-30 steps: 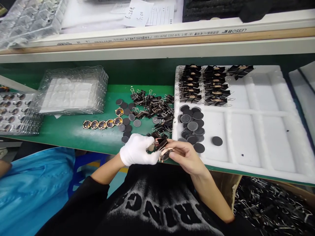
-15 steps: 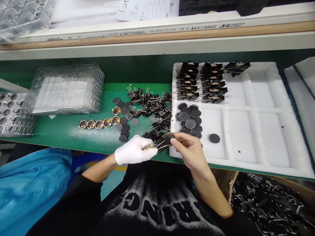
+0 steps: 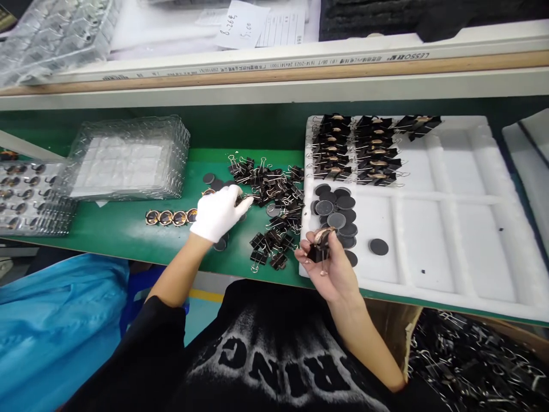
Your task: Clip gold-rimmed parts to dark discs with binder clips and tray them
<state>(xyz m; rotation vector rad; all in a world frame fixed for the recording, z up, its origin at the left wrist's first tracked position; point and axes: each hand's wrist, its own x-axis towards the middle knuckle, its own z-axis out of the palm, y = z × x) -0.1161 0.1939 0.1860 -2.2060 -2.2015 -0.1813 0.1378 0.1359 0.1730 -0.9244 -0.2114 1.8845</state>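
My right hand, bare, is closed around a black binder clip clamped on a round gold-rimmed piece, at the foam tray's left edge. My left hand, in a white glove, reaches over the green bench. Its thumb and forefinger are apart at the left end of a loose pile of binder clips; a clip lies between them, and a firm grip does not show. Under and beside the glove are black discs and a row of gold-rimmed amber round pieces, partly hidden.
The white foam tray holds clamped pieces in its back compartments and black discs in front. Clear plastic trays are stacked at left. A shelf edge crosses behind. A box of binder clips stands low at right.
My left hand has let go of the clip at the right hand and moved left and away from me to the clip pile. My right hand has turned palm up with the clamped piece.
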